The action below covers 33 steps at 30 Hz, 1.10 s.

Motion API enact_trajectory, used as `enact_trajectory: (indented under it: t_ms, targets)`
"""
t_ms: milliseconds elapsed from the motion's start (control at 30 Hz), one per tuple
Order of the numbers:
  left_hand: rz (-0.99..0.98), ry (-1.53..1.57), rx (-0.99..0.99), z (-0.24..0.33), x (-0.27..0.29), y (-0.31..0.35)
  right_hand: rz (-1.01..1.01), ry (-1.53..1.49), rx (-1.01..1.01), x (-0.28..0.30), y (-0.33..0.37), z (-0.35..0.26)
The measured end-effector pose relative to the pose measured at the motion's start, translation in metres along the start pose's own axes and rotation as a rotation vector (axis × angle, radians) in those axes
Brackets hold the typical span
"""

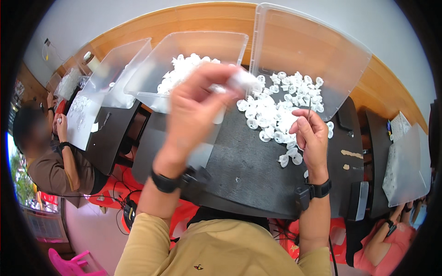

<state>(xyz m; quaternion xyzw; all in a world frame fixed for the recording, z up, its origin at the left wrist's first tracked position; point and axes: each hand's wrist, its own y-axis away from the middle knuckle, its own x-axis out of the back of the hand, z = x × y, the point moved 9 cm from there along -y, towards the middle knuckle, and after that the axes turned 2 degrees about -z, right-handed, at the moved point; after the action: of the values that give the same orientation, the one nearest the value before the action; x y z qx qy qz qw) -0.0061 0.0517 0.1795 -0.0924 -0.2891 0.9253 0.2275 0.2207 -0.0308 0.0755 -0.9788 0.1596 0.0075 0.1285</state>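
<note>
My left hand [195,108] is raised over the dark table, smeared by motion. Between its thumb and fingers is a small white plastic part [244,80], too blurred for detail. My right hand [314,138] is closed around a thin dark tool [310,104] that sticks up past the fingertips; its exact kind does not show. Close to that hand lies a heap of small white cup-shaped plastic parts [264,115], spilling from a clear bin [317,41] tipped on its side. A few loose parts [291,157] lie nearer to me.
Another clear bin [154,60] of white parts stands behind my left hand. A dark flat object [345,120] and tan strips [351,153] lie at the table's right. One person [60,156] works at the left; another [386,244] sits at the right beside a clear bin [407,165].
</note>
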Motion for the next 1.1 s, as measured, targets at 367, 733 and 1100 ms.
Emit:
enact_trajectory:
  t_ms: [367,733,1100]
  targets:
    - [-0.639,-0.481,-0.032,-0.05,-0.112,0.057,0.161,-0.019,0.071,0.023,-0.001,-0.003]
    - [-0.63,-0.024,0.606,-0.16,-0.114,0.075,0.136,0.041,0.03,0.022,-0.004,0.004]
    - [-0.164,0.538,0.758,-0.177,-0.065,0.073,-0.235,0.217,-0.185,-0.026,0.002,0.024]
